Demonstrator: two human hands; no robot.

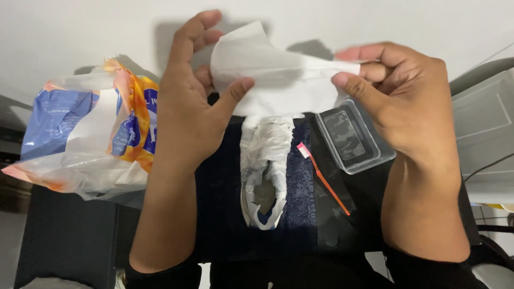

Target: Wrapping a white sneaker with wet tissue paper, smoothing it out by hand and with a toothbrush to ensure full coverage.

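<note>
White wall (80,27) fills the top, evenly lit, with soft shadows cast on it. Black table (69,235) below, a dark blue towel (219,203) spread over its middle; pale floor (8,235) shows at lower left. Grey box-like unit (484,128) stands at the right edge, a thin dark cable (484,167) running across it.

White tissue (278,75), whitish shoe (265,171), orange-handled toothbrush (324,179), blue-orange bag (91,134)

White paper tissue (278,75) stretched flat above a wrapped shoe (265,166).
</note>
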